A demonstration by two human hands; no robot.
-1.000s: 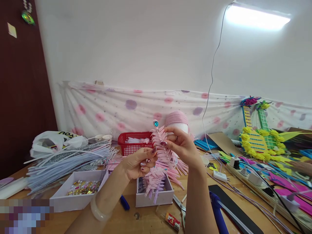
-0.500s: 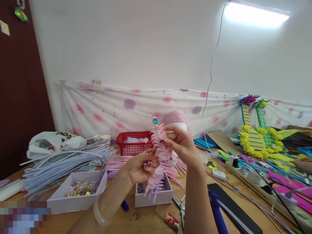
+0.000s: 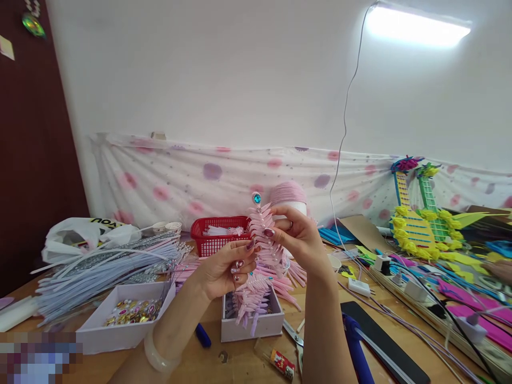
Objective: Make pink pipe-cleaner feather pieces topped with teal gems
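Observation:
A pink feather-shaped ornament (image 3: 264, 218) stands upright before me, with small pearls down its middle and a blue gem at its tip. My right hand (image 3: 301, 237) is closed on its right side between thumb and fingers. From the left, my left hand (image 3: 228, 266) pinches its lower left edge, fingertips pressed together; the exact spot they grip is partly hidden. Beneath the hands, similar pink and lilac feather pieces (image 3: 252, 298) lie over a white box (image 3: 252, 329). Behind the ornament sits a cone of pink yarn (image 3: 288, 193).
A white tray of gems (image 3: 116, 338) and bundled pale stems (image 3: 108, 272) lie left; a red basket (image 3: 208, 245) is behind. Scissors (image 3: 296, 338), a lighter (image 3: 282, 365), a blue glue gun (image 3: 356, 346) and a power strip (image 3: 416, 309) with cables lie right. Another person's hand (image 3: 498, 268) shows at the right edge.
My left hand has shifted slightly left and up along the ornament's edge. The ornament and my right hand have barely moved.

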